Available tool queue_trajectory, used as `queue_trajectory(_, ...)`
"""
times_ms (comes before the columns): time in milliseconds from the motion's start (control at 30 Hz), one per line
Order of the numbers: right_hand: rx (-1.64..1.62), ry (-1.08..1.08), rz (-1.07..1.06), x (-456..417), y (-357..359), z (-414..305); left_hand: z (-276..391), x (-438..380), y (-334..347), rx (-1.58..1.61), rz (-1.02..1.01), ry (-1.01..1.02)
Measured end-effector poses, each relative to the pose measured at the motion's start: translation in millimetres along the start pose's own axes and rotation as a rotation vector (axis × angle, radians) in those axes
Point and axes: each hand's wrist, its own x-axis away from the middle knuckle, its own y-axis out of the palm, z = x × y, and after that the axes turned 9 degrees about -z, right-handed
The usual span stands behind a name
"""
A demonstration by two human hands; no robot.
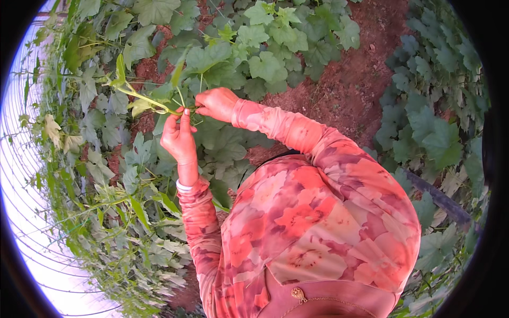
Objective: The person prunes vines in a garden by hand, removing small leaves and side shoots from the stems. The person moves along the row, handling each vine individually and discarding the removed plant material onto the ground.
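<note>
My left hand (179, 133) pinches a green vine stem (145, 98) between thumb and fingertips, with a white band at the wrist. The stem runs up and left from the fingertips and carries young leaves and a pale, yellowish leaf (139, 106). Close beside it on the right, my right hand (216, 104) has its fingers bent together at the vine, near a thin tendril or string; what exactly lies between those fingertips is too small to tell. Broad lobed leaves (208, 57) surround both hands.
Dense climbing vines (95, 159) fill the left side before a bright, ribbed greenhouse wall (24, 179). Reddish soil (346, 83) lies between plant rows. Another leafy row (433, 131) stands at the right, with a dark pipe or bar (437, 196) low in it.
</note>
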Motion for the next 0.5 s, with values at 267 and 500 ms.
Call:
queue_trajectory(267,0.223,-0.107,0.176,5.8,12.7,-4.4,-2.3,7.2,9.0,0.023,0.012,0.072)
queue_trajectory(500,0.108,-0.036,0.276,6.3,21.1,2.6,-10.9,7.3,9.0,0.017,0.012,0.064)
